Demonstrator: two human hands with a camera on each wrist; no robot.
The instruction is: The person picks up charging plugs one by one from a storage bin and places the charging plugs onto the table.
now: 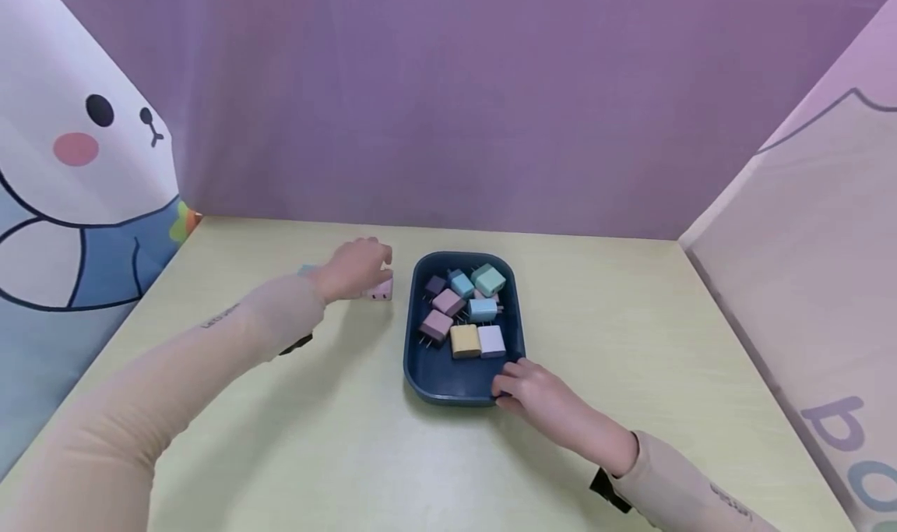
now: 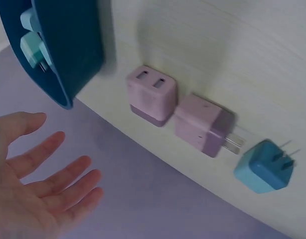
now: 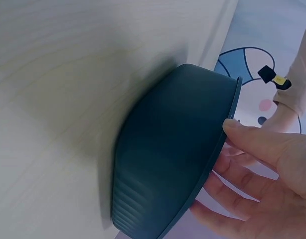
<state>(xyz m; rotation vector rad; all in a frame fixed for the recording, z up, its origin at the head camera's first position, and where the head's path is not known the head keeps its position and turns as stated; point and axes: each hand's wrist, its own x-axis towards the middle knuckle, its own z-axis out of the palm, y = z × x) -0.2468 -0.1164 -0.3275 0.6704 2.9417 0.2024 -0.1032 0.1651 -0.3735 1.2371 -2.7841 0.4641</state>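
Closest in, the right hand (image 1: 536,396) is clamped on the near right corner of a dark blue tray (image 1: 448,378), thumb and fingers pinched over the rim, so the tray is presumably just being steadied. Right ahead of that hand, a yellow USB charger plug (image 1: 465,342) and a pale lavender one (image 1: 492,342) can be seen sitting side by side in the tray. Further off from it, mauve, blue, green and dark purple plugs are jumbled together, prongs pointing all over.

Then there's the left hand (image 1: 353,267), out past the tray's left side, fingers loosely spread and nothing held. Near it on the desk (image 1: 617,306), three plugs have been left loose: a pink one with two USB slots showing (image 2: 153,94), a second pink one (image 2: 200,122) right beside it, and a blue one (image 2: 265,167) furthest from the tray.

Step-wise, it reads as plugs being collected into the tray, mostly done, with the left hand between grabs. For the next pick, the left hand would need to be lowered and its fingers narrowed on the nearest pink plug, ideally without its neighbour being knocked.
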